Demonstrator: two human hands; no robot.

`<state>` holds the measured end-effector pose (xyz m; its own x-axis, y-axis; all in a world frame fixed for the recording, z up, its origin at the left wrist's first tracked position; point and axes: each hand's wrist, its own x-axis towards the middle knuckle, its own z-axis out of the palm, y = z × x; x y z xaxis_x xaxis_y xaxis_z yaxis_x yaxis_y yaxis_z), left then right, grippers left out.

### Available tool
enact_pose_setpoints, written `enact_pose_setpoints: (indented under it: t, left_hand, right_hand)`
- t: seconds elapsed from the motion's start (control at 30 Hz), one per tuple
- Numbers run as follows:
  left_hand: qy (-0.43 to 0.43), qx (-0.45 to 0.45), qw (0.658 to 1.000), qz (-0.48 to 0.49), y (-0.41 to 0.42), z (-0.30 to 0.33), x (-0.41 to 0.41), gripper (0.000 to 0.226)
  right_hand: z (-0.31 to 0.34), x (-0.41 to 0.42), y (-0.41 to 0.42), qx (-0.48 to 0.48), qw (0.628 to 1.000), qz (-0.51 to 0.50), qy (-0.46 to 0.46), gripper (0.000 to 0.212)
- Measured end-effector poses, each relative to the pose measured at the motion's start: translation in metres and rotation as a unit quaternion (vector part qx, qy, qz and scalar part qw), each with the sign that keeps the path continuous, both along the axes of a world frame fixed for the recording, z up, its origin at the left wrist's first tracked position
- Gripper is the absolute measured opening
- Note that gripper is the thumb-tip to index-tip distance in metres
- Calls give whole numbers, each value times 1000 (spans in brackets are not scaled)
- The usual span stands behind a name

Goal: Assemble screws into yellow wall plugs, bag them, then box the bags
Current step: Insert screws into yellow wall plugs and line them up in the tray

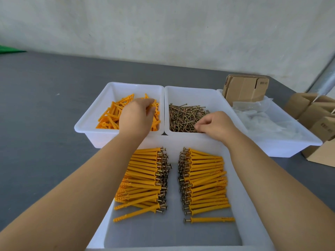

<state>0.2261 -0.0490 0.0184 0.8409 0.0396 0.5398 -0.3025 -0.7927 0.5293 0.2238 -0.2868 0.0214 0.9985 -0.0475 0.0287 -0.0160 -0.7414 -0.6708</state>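
Head view: left hand (136, 115) curled among yellow plugs (110, 115), right hand (215, 125) pinching screws (183, 116).

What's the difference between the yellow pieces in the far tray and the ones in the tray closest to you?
The far plugs are bare and heaped at all angles; the near plugs each have a screw head sticking out of one end. The near ones lie in two tidy rows with screw heads facing the middle gap, while the left hand is reaching into the loose far heap. Both lots are the same yellow plastic and sit in white trays.
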Motion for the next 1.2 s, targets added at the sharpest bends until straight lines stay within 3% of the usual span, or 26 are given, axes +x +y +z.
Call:
enact_pose_setpoints:
  t: [0.1,0.2,0.33,0.43,0.53,0.73,0.87,1.03,1.2]
  left_hand:
    - [-52,2,999,-6,-1,2,-2,34]
    - [-81,-9,996,-42,-5,3,-8,34]
    - [-84,-75,989,-99,-12,8,-16,33]
    - [-76,-139,979,-131,-18,11,-23,20]
    - [-17,-217,960,-174,-25,11,-32,12]
    - [88,-284,930,-216,-33,6,-37,11]
    - [121,-296,919,-229,-37,2,-37,13]
    - [153,-344,896,-234,-35,1,-36,12]
    - [175,-381,874,-248,-36,2,-38,11]
  right_hand:
    - [0,-3,-2,147,982,-49,-110,21]
    - [7,-6,4,289,943,-50,-159,17]
    - [15,-12,19,386,916,6,-110,21]
    - [16,-14,27,459,886,36,-54,25]
    - [18,-14,29,507,860,50,11,24]
    - [19,-15,26,567,816,88,71,27]
    - [17,-16,29,537,835,107,55,31]
    - [18,-16,27,556,826,96,18,27]
    - [18,-19,31,509,850,134,14,31]
